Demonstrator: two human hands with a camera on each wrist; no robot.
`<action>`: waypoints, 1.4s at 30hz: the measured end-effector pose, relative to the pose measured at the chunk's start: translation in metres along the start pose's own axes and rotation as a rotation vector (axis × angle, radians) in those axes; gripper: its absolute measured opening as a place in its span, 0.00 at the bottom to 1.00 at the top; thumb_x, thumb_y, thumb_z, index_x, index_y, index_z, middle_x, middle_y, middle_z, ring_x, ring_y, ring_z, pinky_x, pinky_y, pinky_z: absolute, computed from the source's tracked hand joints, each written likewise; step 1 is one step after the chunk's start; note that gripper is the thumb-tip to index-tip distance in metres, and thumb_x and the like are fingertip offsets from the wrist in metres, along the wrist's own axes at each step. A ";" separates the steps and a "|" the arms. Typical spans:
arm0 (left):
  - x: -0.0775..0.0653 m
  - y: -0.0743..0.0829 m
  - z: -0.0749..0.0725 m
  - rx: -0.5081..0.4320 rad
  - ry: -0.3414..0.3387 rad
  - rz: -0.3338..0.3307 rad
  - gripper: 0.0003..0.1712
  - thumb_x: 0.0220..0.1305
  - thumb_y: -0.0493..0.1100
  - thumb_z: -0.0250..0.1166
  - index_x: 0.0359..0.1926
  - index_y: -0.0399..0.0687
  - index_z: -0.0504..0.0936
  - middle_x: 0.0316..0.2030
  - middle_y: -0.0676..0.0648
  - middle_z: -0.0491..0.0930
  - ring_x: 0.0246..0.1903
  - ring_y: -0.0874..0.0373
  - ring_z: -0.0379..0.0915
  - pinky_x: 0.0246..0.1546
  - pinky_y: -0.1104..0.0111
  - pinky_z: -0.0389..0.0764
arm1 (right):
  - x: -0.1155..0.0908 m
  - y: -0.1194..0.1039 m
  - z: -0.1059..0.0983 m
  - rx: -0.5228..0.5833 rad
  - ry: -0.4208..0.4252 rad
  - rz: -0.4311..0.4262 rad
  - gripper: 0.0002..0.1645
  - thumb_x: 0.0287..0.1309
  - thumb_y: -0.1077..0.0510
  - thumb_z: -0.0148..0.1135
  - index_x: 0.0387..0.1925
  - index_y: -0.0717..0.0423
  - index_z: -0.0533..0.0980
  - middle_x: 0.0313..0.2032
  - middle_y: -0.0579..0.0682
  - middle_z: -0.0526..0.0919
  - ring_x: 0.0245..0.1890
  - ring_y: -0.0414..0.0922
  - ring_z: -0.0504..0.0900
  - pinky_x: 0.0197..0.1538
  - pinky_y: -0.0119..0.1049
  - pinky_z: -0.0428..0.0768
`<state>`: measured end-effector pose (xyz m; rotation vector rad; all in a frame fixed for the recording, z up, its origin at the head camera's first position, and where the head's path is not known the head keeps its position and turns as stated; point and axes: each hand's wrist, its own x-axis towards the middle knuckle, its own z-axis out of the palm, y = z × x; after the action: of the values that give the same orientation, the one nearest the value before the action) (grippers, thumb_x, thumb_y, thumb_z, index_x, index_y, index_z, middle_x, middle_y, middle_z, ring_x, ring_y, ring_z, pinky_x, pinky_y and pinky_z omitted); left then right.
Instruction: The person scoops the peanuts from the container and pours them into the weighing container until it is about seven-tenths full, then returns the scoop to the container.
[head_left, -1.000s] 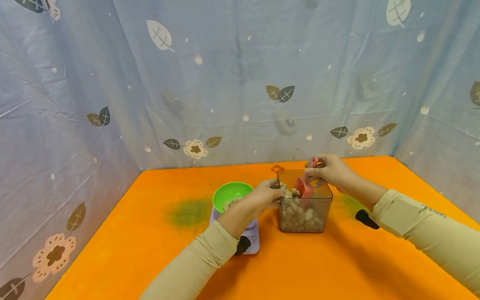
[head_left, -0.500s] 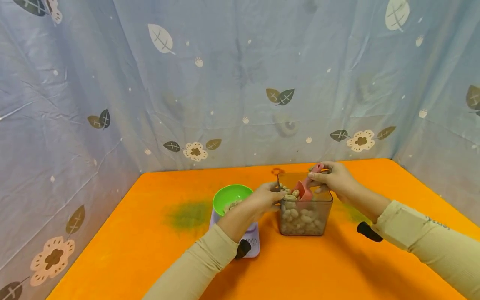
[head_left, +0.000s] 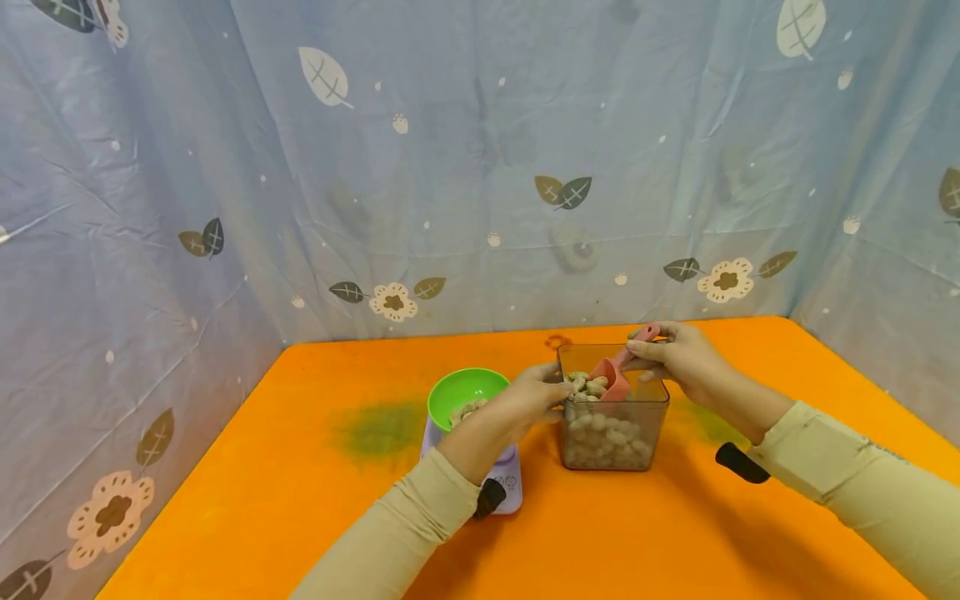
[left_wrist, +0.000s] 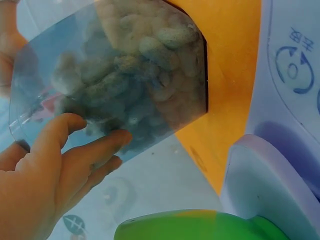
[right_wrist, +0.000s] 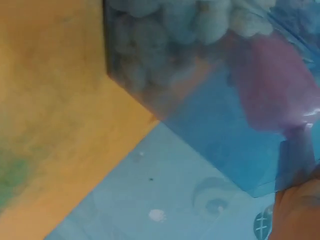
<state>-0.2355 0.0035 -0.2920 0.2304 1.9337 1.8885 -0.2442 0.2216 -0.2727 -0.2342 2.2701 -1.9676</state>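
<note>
A clear, smoky plastic box point(head_left: 611, 437) holding peanuts in their shells point(head_left: 588, 387) stands on the orange table. A pink scoop point(head_left: 613, 385) slants down into it, its head among the peanuts. My right hand point(head_left: 682, 358) pinches the scoop's handle above the box's far right rim. My left hand point(head_left: 528, 396) rests against the box's left wall, its fingers spread on the plastic in the left wrist view. Left of the box, a green bowl point(head_left: 457, 383) with some peanuts sits on a lilac kitchen scale point(head_left: 512, 492), partly hidden by my left forearm.
Dark wrist straps point(head_left: 741, 462) hang below both sleeves. A patterned light-blue curtain point(head_left: 465, 167) closes off the back and both sides of the orange table point(head_left: 300, 517). The bowl and scale stand close to the box's left side.
My right hand has moved slightly to the right, tilting the scoop's handle further that way. The scoop's head stays among the peanuts. My left hand stays at the box's left wall.
</note>
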 end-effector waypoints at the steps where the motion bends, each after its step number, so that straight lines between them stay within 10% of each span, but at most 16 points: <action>1: 0.000 0.000 0.000 0.001 0.000 0.000 0.31 0.73 0.31 0.49 0.73 0.33 0.53 0.67 0.32 0.60 0.67 0.38 0.57 0.63 0.51 0.69 | 0.000 0.001 -0.002 0.034 0.000 0.005 0.09 0.70 0.65 0.51 0.46 0.68 0.68 0.29 0.45 0.86 0.31 0.37 0.86 0.29 0.28 0.83; 16: 0.001 -0.002 0.001 0.002 -0.019 0.007 0.29 0.75 0.33 0.48 0.72 0.31 0.54 0.65 0.33 0.63 0.67 0.40 0.58 0.63 0.52 0.68 | -0.010 0.009 -0.023 0.355 -0.042 0.017 0.07 0.68 0.64 0.55 0.34 0.58 0.78 0.30 0.52 0.86 0.33 0.41 0.87 0.32 0.27 0.83; 42: -0.001 0.001 -0.001 0.006 -0.008 0.008 0.29 0.74 0.32 0.48 0.73 0.31 0.53 0.62 0.32 0.66 0.66 0.40 0.60 0.63 0.53 0.69 | -0.016 0.025 -0.053 0.937 -0.194 0.004 0.16 0.71 0.68 0.44 0.35 0.70 0.78 0.37 0.63 0.85 0.40 0.53 0.86 0.46 0.36 0.83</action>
<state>-0.2350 0.0024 -0.2912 0.2467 1.9358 1.8845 -0.2400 0.2800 -0.2904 -0.2837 1.0481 -2.5953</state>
